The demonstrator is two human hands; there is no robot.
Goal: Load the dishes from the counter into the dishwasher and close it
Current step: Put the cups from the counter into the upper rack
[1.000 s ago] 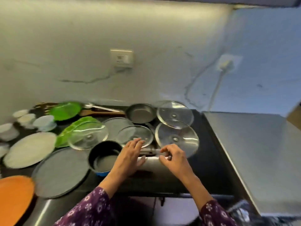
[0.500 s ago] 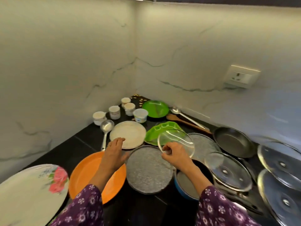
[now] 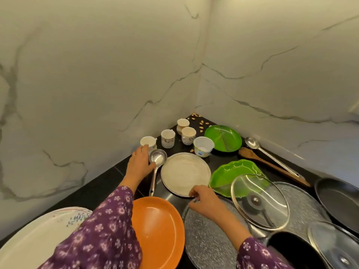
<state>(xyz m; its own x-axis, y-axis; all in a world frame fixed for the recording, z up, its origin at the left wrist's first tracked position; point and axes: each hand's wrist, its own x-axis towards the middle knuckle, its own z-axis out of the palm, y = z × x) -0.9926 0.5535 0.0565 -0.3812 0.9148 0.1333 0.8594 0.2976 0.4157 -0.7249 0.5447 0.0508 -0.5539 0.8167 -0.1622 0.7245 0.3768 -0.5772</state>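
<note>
While working the corner of the black counter point(image 3: 101, 181), using both hands at once, presumably to clear two items per trip. Left hand point(image 3: 140, 164): palm down, fingers point(image 3: 142, 150) stretched out, clasping nothing; tips right at the nearest cup point(image 3: 148, 142), thumb against the bowl of the ladle point(image 3: 157, 158). Reads as lining up on cup or ladle, can't say which. Just beyond those fingertips, other cups point(image 3: 168, 137) upright, tucked into the corner, likely parked there out of the way. Right hand point(image 3: 206, 202): fingers point(image 3: 194, 192) curled at the near rim of the pale round plate point(image 3: 185, 172), lying between the two hands. Can't tell whether pinching the rim or only touching it. Makes sense as a rim approach: flat plate, no other purchase. Just outboard of the right fingers: green leaf tray point(image 3: 233, 175) with a glass lid point(image 3: 259, 200) overlapping it, and a textured tray point(image 3: 204, 243) under the right wrist; looks stacked for lack of space, not by design. Nearer the body than both palms: orange plate point(image 3: 159, 226). All dishes on the counter, none loaded; dishwasher not in view. Worth minding the lid when pulling the plate: looks loose.
</note>
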